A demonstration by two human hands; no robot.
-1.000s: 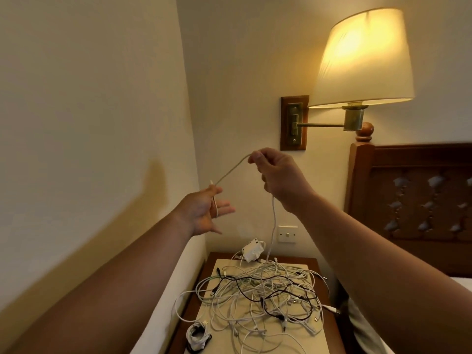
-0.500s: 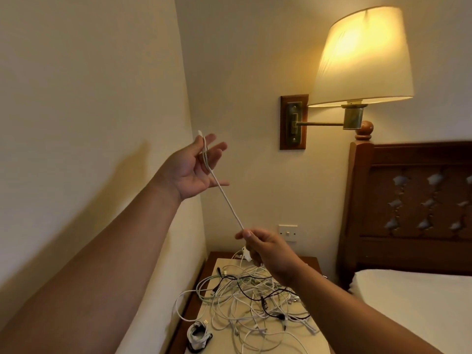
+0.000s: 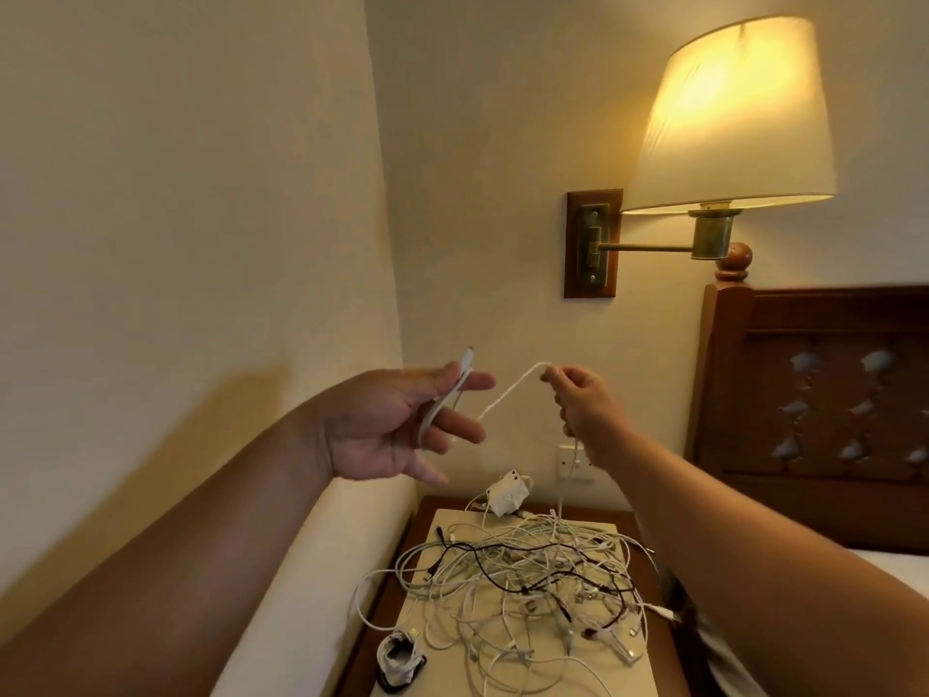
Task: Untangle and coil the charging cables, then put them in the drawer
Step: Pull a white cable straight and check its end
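Left hand pins the white cable under its thumb, fingers spread, we judge, as a former for coiling; right hand pinches the next span; below, a coiled cable lies beside the tangle on the desk, which could snag our cable's tail.

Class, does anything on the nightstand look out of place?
A tangled heap of white and black cables sprawls across the nightstand, one white loop hanging past its left edge; only one coiled cable looks tidy.
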